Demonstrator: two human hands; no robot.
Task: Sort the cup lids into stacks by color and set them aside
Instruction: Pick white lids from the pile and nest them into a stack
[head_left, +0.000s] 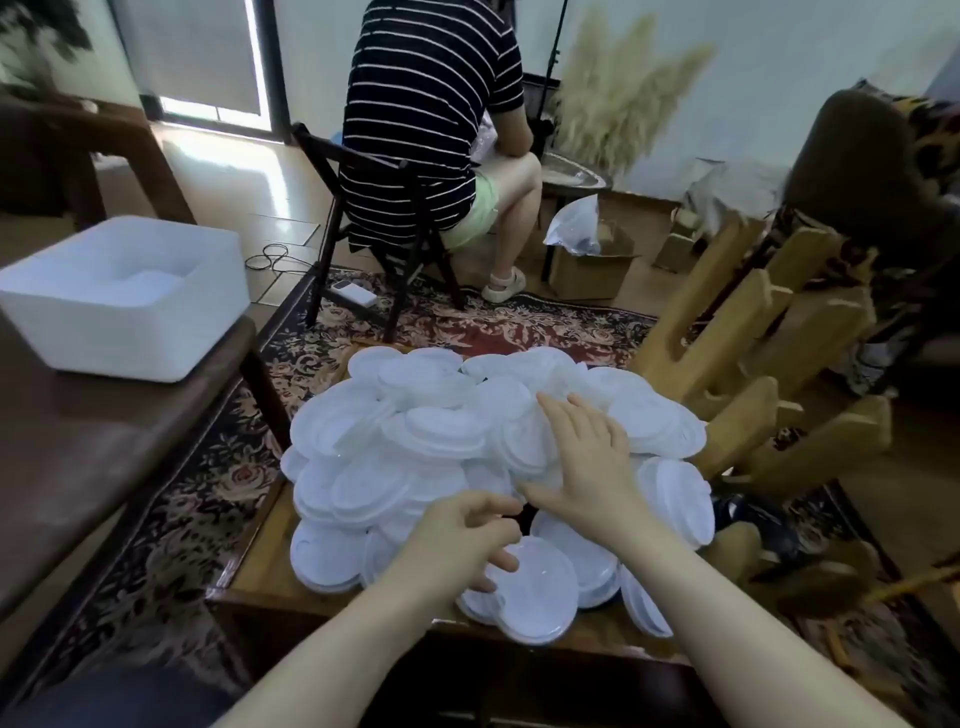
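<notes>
White round plastic cup lids (441, 436) are lying heaped in one big loose pile on a low wooden table (270, 551), overlapping every way; there are far too many to count, and all that are showing look white, with only a dark gap between them near the hands. The right hand (582, 467) is reaching forward, palm down, with its fingers straight and spread, resting flat on top of the pile and gripping nothing. The left hand (457, 540) is hovering lower and nearer, over the front edge of the heap, its fingers loosely bent; whether they are pinching a lid I cannot tell. Both bare forearms are stretching in from the bottom edge. One white square plastic tub (124, 296) is sitting on a brown bench (104, 441) to the left, well apart from the pile. One person in a striped shirt (426, 114) is sitting beyond on a dark folding chair (358, 218), back turned.
</notes>
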